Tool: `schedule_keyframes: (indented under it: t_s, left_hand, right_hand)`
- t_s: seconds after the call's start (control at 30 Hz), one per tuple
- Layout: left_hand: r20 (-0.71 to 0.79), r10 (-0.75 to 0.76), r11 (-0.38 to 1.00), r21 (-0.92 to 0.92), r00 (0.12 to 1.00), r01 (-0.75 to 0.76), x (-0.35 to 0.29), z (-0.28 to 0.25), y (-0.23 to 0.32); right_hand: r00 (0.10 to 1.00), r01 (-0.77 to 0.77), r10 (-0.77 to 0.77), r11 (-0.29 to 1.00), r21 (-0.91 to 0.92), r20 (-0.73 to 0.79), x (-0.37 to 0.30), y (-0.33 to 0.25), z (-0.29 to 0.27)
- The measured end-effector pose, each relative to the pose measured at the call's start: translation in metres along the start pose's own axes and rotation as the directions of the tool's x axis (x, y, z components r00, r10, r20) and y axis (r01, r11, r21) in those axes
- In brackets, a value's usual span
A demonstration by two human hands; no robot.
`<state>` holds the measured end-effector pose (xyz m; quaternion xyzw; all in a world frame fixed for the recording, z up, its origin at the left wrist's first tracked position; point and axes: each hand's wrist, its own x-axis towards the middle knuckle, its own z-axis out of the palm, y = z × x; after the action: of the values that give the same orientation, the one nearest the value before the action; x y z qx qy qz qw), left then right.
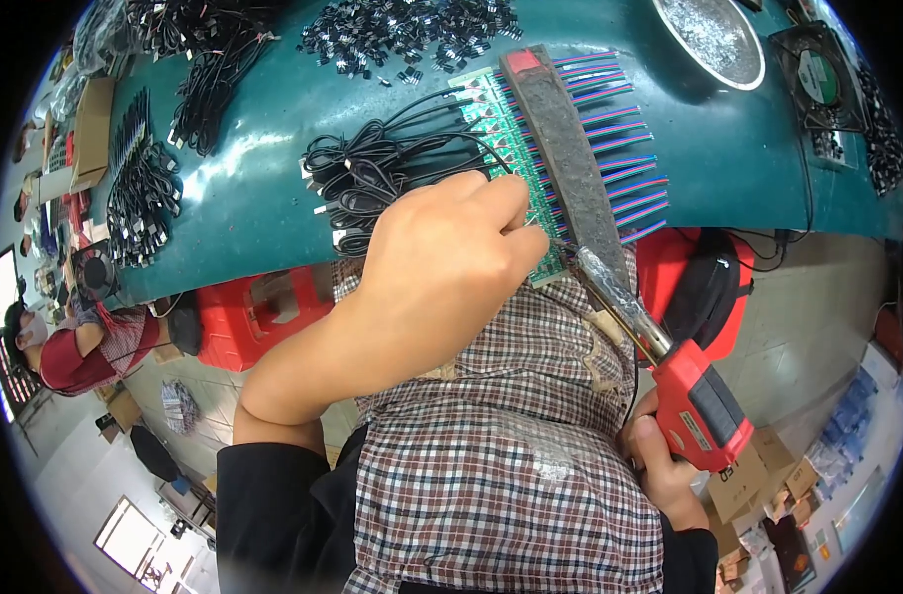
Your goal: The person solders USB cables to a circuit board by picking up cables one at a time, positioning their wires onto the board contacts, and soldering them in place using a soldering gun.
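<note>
My left hand (451, 243) is closed over the lower part of a green circuit board panel (491, 114), its fingertips pinched together; what they pinch is hidden. Black USB cables (362, 178) run from the panel's left side and lie bunched beside my wrist. A long dark grey bar (560, 139) with a red patch lies along the panel, and thin multicoloured wires (619, 148) fan out from under it. My right hand (664, 460) is wrapped round a red soldering gun (704, 406). The gun's metal tip reaches the panel's lower end, close to my left fingertips.
Loose small black connectors (407, 35) are piled at the back of the green table (253, 208). A metal bowl (713, 45) and a black fan (817, 79) stand at the right. Cable bundles (140, 188) lie left. Red stools (258, 317) are below the edge; another person (75, 342) sits left.
</note>
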<state>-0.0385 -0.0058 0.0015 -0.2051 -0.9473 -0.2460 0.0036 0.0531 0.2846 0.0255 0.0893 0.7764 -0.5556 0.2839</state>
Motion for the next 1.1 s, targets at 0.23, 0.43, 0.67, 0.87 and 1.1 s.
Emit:
schedule_keyframes:
  t_s: [0.23, 0.43, 0.67, 0.87, 1.1]
  left_hand:
    - [0.001, 0.028, 1.000, 0.008, 1.000, -0.028, 0.002, -0.002, 0.000]
    - [0.011, 0.032, 0.999, -0.001, 0.999, -0.032, 0.002, -0.002, 0.001]
    - [0.023, 0.042, 0.999, 0.005, 0.999, -0.043, 0.004, -0.004, 0.001]
    - [0.028, 0.052, 0.999, 0.012, 0.998, -0.052, 0.004, -0.005, 0.001]
    - [0.044, 0.067, 0.998, 0.001, 0.997, -0.067, 0.005, -0.007, 0.001]
  right_hand:
    - [1.000, -0.006, 0.006, 1.000, 0.000, 0.007, 0.004, -0.006, 0.000]
    - [1.000, -0.010, 0.010, 1.000, 0.007, 0.004, 0.004, -0.003, 0.003]
    - [0.998, -0.062, 0.063, 0.996, 0.062, -0.007, 0.002, -0.010, 0.002]
    - [1.000, 0.018, -0.017, 0.998, 0.058, -0.025, 0.002, -0.002, 0.002]
    - [1.000, 0.003, -0.003, 0.999, 0.039, 0.004, 0.000, -0.001, -0.001]
